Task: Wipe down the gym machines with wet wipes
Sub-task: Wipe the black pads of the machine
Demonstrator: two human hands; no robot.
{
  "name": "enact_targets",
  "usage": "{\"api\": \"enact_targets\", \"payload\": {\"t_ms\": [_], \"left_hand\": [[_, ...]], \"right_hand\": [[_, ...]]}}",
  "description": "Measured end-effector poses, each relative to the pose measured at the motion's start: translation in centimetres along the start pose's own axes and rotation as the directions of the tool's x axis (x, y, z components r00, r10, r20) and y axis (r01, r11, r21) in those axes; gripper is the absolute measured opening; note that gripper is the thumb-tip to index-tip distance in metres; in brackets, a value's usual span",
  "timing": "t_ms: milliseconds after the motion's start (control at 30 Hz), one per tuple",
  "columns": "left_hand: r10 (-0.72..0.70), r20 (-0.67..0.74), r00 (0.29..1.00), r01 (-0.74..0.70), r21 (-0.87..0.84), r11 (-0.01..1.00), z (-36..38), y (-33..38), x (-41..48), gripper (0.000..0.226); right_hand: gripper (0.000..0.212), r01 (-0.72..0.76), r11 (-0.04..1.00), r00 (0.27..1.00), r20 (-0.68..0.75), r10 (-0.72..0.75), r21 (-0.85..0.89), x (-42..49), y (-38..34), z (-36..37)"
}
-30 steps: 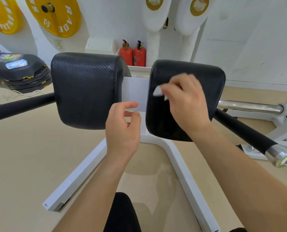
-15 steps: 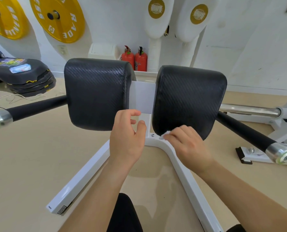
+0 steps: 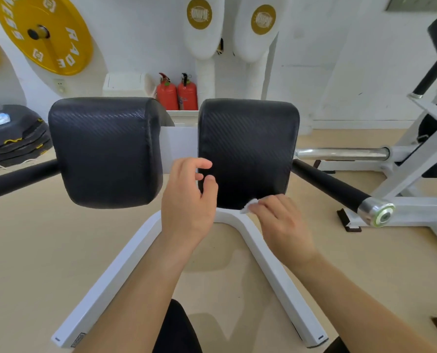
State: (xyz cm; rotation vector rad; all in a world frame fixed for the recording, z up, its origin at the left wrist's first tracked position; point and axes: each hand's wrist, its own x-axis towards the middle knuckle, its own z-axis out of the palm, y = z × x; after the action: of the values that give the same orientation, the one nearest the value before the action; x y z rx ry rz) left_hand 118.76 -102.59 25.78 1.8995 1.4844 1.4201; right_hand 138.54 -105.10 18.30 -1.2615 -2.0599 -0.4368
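Two black padded cushions sit on a white-framed gym machine (image 3: 115,273). My right hand (image 3: 281,222) grips a crumpled white wet wipe (image 3: 249,205) against the bottom edge of the right pad (image 3: 248,146). My left hand (image 3: 189,200) hovers in front of the gap between the pads, fingers loosely curled and holding nothing. The left pad (image 3: 105,149) is untouched. Most of the wipe is hidden under my fingers.
Black handles with chrome end caps (image 3: 376,215) stick out on both sides. A chrome bar (image 3: 342,153) and another white machine frame stand at the right. Stacked black plates (image 3: 13,138) lie at the left, two red fire extinguishers (image 3: 176,94) behind, yellow plates (image 3: 43,31) on the wall.
My right hand has swept the wipe down the right pad's face from its top to its bottom edge. My left hand stayed hovering between the pads.
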Motion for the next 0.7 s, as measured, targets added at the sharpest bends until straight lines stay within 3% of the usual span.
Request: {"api": "enact_targets", "payload": {"t_ms": [133,233,300,400,533,633,700], "left_hand": [[0.049,-0.004,0.999,-0.049,-0.017,0.999,1.3,0.9,0.4,0.021],[0.033,-0.008,0.999,-0.033,-0.025,0.999,2.0,1.5,0.6,0.02],[0.042,-0.002,0.999,-0.042,-0.02,0.999,2.3,1.6,0.7,0.02],[0.063,0.013,0.998,-0.063,-0.011,0.998,2.4,1.1,0.5,0.02],[0.058,0.035,0.998,-0.059,0.007,0.998,2.6,0.4,-0.1,0.019],[0.062,0.044,0.997,-0.062,-0.004,0.998,2.8,0.6,-0.2,0.02],[0.063,0.041,0.997,-0.063,-0.013,0.998,2.9,0.9,-0.1,0.021]], "right_hand": [[0.009,-0.117,0.993,0.982,-0.15,0.115,-0.008,4.2,2.1,-2.4],[0.008,-0.334,0.942,0.893,-0.308,0.329,0.036,9.2,3.1,-3.9],[0.01,-0.387,0.918,0.847,-0.359,0.392,0.089,10.0,3.4,-3.9],[0.008,-0.354,0.931,0.864,-0.353,0.36,0.084,5.5,2.2,-2.3],[0.014,-0.38,0.919,0.9,-0.188,0.394,0.104,-2.3,0.2,0.0],[0.012,-0.38,0.903,0.879,-0.225,0.419,0.199,-0.2,0.4,-0.8],[0.007,-0.423,0.867,0.829,-0.274,0.488,0.264,3.6,0.9,-2.2]]}}
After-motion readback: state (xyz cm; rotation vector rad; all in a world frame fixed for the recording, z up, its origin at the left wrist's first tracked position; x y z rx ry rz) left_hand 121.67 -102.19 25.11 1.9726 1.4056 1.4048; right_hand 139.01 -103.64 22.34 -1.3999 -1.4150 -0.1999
